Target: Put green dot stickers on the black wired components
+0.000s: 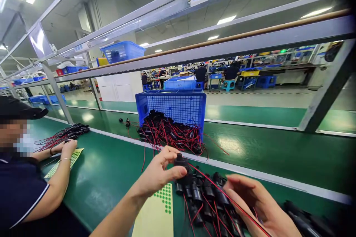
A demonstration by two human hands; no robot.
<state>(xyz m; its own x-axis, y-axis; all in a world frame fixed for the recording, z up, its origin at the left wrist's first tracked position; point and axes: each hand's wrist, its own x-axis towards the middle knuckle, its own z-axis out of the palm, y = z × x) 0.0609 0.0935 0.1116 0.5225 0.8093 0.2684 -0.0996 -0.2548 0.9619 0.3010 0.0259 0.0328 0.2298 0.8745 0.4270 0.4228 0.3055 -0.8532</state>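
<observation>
my left hand (156, 173) pinches the upright black part (181, 160); its wire (210, 182) slants to my half-curled right hand (261, 203), grip unclear.

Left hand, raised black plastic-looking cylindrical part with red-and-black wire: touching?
Touching. Head view shows it: the left hand grips the black plastic-looking cylindrical part, thumb pressed across its front, without a visible gap.

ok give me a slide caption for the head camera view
Left hand holding a black part with wires, similar parts clustered on the green bench.
</observation>
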